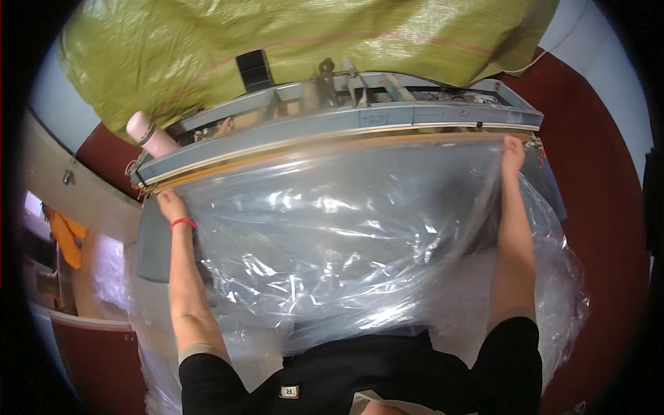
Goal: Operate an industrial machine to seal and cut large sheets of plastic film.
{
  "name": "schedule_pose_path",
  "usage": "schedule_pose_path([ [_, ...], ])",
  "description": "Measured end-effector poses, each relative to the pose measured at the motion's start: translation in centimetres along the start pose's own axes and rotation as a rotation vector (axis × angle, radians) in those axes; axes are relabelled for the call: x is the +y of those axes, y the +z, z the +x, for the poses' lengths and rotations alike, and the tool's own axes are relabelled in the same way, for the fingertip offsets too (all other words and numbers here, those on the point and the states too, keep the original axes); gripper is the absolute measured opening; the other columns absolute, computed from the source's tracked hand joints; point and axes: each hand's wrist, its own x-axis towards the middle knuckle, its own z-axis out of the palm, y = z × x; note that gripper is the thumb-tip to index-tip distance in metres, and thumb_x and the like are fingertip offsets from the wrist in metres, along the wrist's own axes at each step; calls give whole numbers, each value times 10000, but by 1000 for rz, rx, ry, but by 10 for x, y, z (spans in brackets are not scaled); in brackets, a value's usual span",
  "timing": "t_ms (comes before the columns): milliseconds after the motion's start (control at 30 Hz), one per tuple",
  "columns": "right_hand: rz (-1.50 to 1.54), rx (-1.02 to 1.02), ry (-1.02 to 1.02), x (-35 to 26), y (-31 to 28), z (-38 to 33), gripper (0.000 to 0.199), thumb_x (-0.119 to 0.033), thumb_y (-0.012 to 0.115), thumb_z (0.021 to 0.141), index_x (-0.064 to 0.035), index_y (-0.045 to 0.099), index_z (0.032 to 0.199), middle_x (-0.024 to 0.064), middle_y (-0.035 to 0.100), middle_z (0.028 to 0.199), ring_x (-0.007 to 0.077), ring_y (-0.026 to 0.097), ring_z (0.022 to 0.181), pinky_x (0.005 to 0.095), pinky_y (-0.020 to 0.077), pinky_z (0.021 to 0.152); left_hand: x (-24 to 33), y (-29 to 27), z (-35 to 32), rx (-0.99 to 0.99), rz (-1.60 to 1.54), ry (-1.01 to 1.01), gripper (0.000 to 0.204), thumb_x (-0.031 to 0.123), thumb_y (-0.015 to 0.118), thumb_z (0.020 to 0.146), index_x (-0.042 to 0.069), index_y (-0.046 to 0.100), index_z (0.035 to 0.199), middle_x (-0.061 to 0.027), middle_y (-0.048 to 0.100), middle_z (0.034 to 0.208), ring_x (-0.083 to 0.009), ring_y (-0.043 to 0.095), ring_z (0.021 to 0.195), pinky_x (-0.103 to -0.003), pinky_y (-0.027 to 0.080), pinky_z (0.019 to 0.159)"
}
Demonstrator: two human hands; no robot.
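Observation:
A wide sheet of clear plastic film [332, 221] stretches between my two hands, its far edge lying along the orange-brown strip of a long grey metal sealing machine [304, 130]. My left hand [171, 205], with a red band at the wrist, is closed on the film's far left corner. At the far right corner my right hand [512, 155] pinches the film close to the machine's end. Between my arms the film sags and wrinkles toward my body, and more of it bunches up beyond my right forearm.
A pink bottle [151, 135] stands at the machine's left end. Tools such as pliers [326, 72] rest in the machine's top tray. A black phone [254, 70] leans behind, against a yellow-green woven sheet [311, 34]. An open door [76, 180] is at left.

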Motion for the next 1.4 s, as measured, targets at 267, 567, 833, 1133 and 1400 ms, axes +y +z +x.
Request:
schedule_pose_path([
  [267, 123, 102, 132, -9, 13, 3, 194, -152, 667, 714, -33, 513, 714, -5, 533, 637, 63, 469, 590, 208, 399, 576, 5, 23, 5, -56, -239, -44, 187, 155, 559, 801, 66, 487, 653, 28, 460, 595, -62, 387, 529, -205, 322, 473],
  [567, 241, 264, 177, -40, 8, -2, 109, -86, 533, 770, -22, 484, 843, 52, 540, 701, 126, 506, 583, 256, 435, 577, 24, 17, 4, -46, -395, -252, 180, 207, 361, 845, 47, 427, 798, -67, 512, 669, -131, 490, 509, -242, 435, 450],
  [833, 183, 183, -154, -94, -51, -35, 262, -163, 574, 809, -5, 497, 1003, 83, 556, 914, 140, 536, 841, 256, 428, 743, 25, -20, 6, -432, -310, -208, 76, 123, 472, 820, 62, 483, 776, 16, 454, 627, -77, 437, 551, -200, 384, 525],
  [1133, -979, 746, 46, 5, -223, -124, 429, -296, 630, 747, -2, 514, 1038, 122, 544, 1010, 249, 513, 941, 339, 405, 794, 67, -186, -125, 122, 372, 314, 159, 103, 483, 829, -1, 489, 949, -75, 479, 944, -157, 461, 853, -253, 368, 708],
  [1400, 724, 371, 468, -4, -215, -111, 319, -66, 536, 788, -17, 485, 1099, 63, 563, 952, 149, 557, 815, 254, 452, 668, 139, -147, -367, -1451, -152, 539, 235, 118, 575, 735, 30, 532, 949, -135, 583, 895, -288, 570, 812, -360, 440, 748],
])
